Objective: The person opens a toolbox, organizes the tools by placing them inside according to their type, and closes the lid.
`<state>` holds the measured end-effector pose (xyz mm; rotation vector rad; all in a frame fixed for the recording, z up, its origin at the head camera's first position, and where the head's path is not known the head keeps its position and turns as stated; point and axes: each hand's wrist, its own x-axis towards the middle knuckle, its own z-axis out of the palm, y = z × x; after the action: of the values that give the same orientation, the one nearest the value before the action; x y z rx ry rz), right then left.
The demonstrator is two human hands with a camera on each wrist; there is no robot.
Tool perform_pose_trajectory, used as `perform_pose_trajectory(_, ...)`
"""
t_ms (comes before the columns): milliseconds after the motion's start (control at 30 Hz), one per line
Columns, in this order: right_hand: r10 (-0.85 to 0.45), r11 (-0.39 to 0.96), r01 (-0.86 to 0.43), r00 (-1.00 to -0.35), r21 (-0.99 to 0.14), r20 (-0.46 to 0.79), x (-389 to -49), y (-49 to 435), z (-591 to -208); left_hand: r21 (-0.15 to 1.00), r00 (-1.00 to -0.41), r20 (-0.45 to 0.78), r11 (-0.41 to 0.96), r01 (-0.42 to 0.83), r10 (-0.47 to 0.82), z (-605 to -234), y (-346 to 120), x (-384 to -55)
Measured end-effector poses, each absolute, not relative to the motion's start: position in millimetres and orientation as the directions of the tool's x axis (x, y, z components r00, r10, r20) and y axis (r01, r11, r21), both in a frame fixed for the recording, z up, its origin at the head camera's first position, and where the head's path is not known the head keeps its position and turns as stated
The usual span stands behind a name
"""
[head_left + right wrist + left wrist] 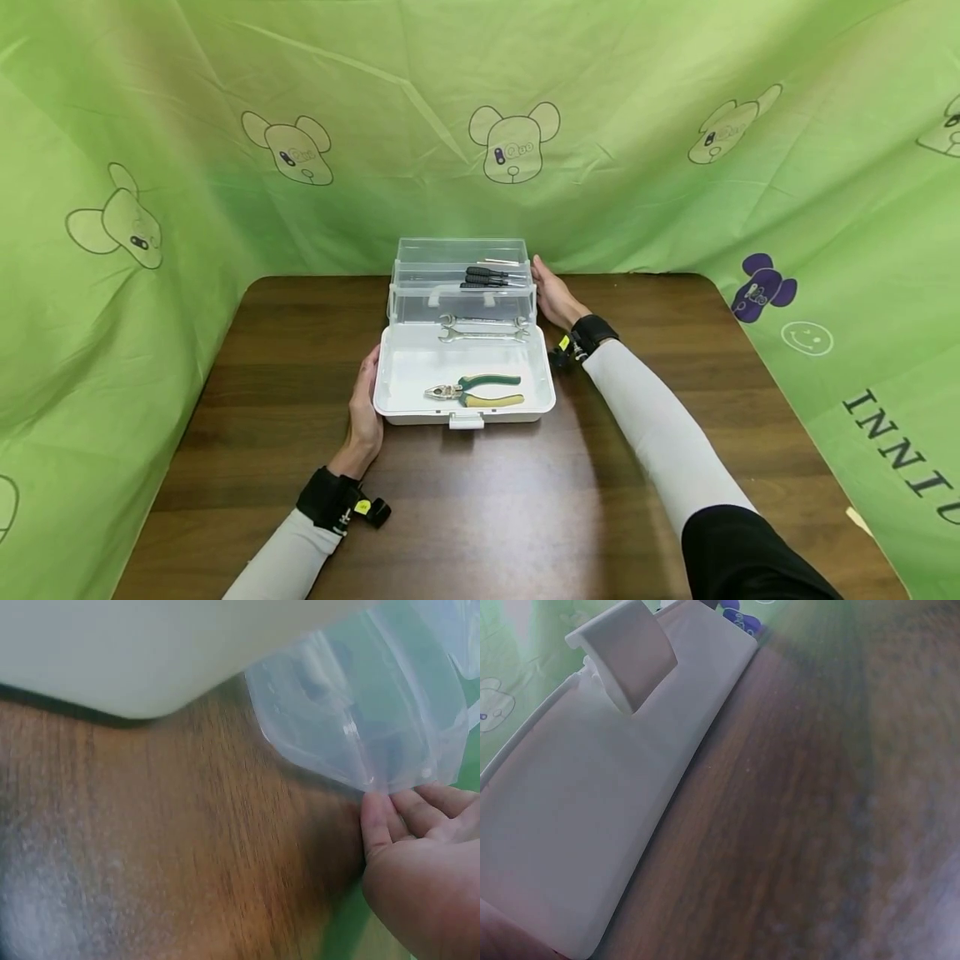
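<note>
A white toolbox (420,354) stands on the table with its clear lid (461,249) tipped back. My left hand (365,417) lies along the box's left side. At the back right, my right hand (557,298) touches the edge of the clear plastic with extended fingers, as the right wrist view of the fingertips (376,814) shows. Inside the box lie pliers (491,401) with green and yellow handles. Two wrenches (483,336) rest behind them, and several black-handled screwdrivers (486,276) sit in the clear rear part. The front latch (634,656) sticks outward.
The brown wooden table (465,508) reaches around the box on all sides. Behind it hangs a green curtain (375,183) with printed bear heads, close to the table's back edge.
</note>
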<state>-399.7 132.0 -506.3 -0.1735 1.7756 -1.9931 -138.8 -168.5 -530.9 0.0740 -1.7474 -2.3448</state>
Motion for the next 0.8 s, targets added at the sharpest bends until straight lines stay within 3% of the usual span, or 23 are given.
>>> perform_pose_trajectory(800,-0.509,-0.175,0.371,-0.827,-0.912,-0.239,-401.2,129.2,-497.4,0.952,-0.968,0.144,-0.238,0.191,-0.204,-530.9,-165.6,-135.9)
